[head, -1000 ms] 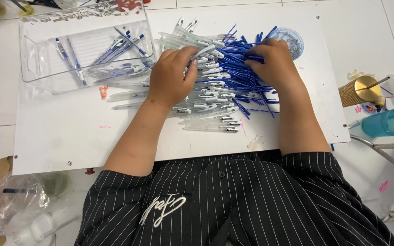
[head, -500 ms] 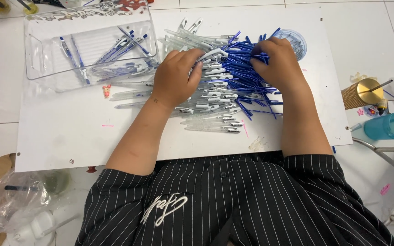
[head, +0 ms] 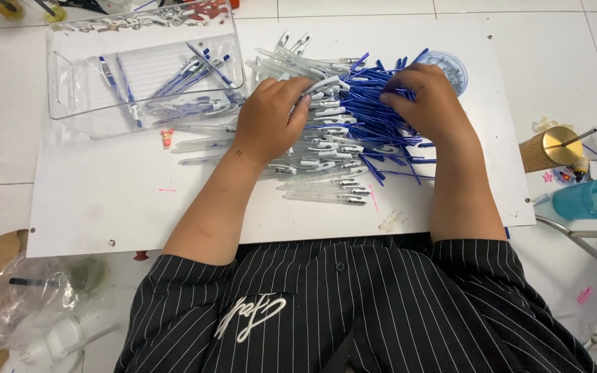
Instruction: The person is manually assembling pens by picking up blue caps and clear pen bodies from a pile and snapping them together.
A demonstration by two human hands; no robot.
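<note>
A: What changed over the last second?

B: Little. Both hands stayed on the heap of clear-barrelled pens with blue refills and white clips [head: 343,131], centre-top of the white bench board [head: 105,207]. Left hand [head: 269,119] had curled tighter, fingertips pinching clipped pen ends; right hand [head: 431,102] was cupped over loose blue refills, fingers bent and close together. Sorting looked to be carrying on, nothing lifted clear.

A: Counts?

B: Two hands, one heap, far too many pens to count, dozens at least. One clear plastic tray [head: 70,83] upper left held roughly ten pens. One round clear lid [head: 454,65] top right, one gold-lidded cup [head: 554,146] and one teal cup [head: 595,199] at right edge.
</note>
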